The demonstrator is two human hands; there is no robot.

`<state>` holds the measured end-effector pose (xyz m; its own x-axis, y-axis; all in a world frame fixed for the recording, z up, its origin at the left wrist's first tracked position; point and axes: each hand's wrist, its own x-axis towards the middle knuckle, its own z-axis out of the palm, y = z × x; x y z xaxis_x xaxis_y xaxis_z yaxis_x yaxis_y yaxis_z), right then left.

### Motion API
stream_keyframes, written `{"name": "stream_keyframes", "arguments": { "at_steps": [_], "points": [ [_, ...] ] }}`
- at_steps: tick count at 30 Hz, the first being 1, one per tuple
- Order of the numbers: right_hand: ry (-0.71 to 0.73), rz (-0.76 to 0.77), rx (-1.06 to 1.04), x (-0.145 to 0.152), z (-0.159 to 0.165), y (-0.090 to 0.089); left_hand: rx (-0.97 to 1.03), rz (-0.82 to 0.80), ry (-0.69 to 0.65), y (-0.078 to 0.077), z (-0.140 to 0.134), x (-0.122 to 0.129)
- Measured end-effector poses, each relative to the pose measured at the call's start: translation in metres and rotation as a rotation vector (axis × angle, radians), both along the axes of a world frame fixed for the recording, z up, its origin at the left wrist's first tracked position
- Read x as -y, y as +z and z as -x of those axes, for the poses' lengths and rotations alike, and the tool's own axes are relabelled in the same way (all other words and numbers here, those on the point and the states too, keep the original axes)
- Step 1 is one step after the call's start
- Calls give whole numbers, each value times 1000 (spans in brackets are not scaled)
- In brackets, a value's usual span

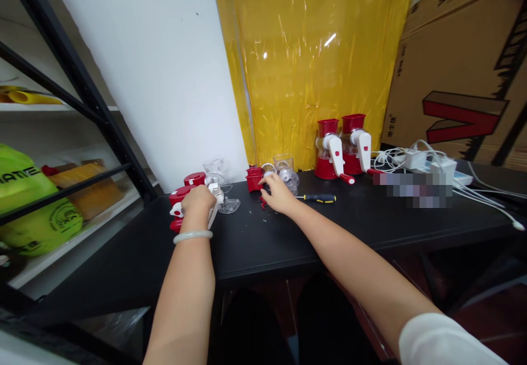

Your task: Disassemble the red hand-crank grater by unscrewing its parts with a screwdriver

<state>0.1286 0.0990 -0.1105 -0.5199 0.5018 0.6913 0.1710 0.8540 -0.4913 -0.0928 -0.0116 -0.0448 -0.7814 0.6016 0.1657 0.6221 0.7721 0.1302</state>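
Note:
My left hand is lowered among red and white grater parts at the left, by a white crank handle and a red base piece. Its fingertips are hidden behind the back of the hand, so I cannot tell whether it grips anything. Near the middle, my right hand reaches in with thumb and fingers apart, next to a red hopper and a clear plastic housing. A small red piece lies below its thumb. Behind the left hand stands a clear plastic part.
A screwdriver lies right of my right hand. Two assembled red-and-white rotary graters stand at the back. White cables and chargers crowd the right side of the black table. A black shelf frame rises at left.

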Motion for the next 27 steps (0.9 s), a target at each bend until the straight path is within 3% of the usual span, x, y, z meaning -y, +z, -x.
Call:
{"name": "stream_keyframes", "arguments": {
  "at_steps": [7,16,21,27],
  "points": [
    [-11,3,0,1,0,1,-33,-55,-8,2,-3,2],
    [11,-16,-90,7,-5,9,-169,-375,6,12,-22,10],
    [-188,-145,-191,14,-20,27,-410,-641,-234,13,-39,6],
    [-541,4,-285,4,-26,30,-396,-675,-618,0,-66,-11]
  ]
}}
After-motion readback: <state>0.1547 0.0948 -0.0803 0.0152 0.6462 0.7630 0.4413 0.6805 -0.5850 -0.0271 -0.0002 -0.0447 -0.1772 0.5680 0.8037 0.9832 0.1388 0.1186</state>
